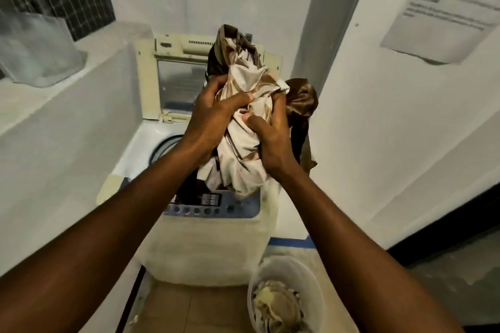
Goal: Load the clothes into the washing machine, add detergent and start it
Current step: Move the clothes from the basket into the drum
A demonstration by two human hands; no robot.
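Clothes bundle [243, 121]: 1 bunch, cream + shiny brown fabric, held up in the air directly above the washer opening; lower folds hang down to the control panel.
Left hand [213, 113]: 1, on the bundle's left side, fingers [238, 98] curled tight into the cloth.
Right hand [273, 140]: 1, on the bundle's lower right, fingers wrapped round the fabric, thumb pressed on the front.
Washing machine [205, 246]: 1 top-loader, cream body. Lid [173, 81] stands upright at the back, so the tub mouth is open. Dark drum rim [162, 147] shows left of the arms; rest of the opening hidden by cloth + arms.
Control panel [213, 207]: 1 strip on the near edge, blue-grey, a row of round buttons, partly covered by hanging cloth.
Basket [284, 297]: 1 pale round tub on the floor, front-right of the washer, more crumpled light cloth inside.
Ledge [54, 105]: 1 white ledge hard against the washer's left side; 1 clear plastic bag [35, 48] on top.
Wall [378, 116]: white, close on the right; 1 printed paper notice [443, 5] stuck on it, text too blurred to read.
Room: washer boxed in L + R, narrow gaps only; free space is above the tub and on the floor in front.
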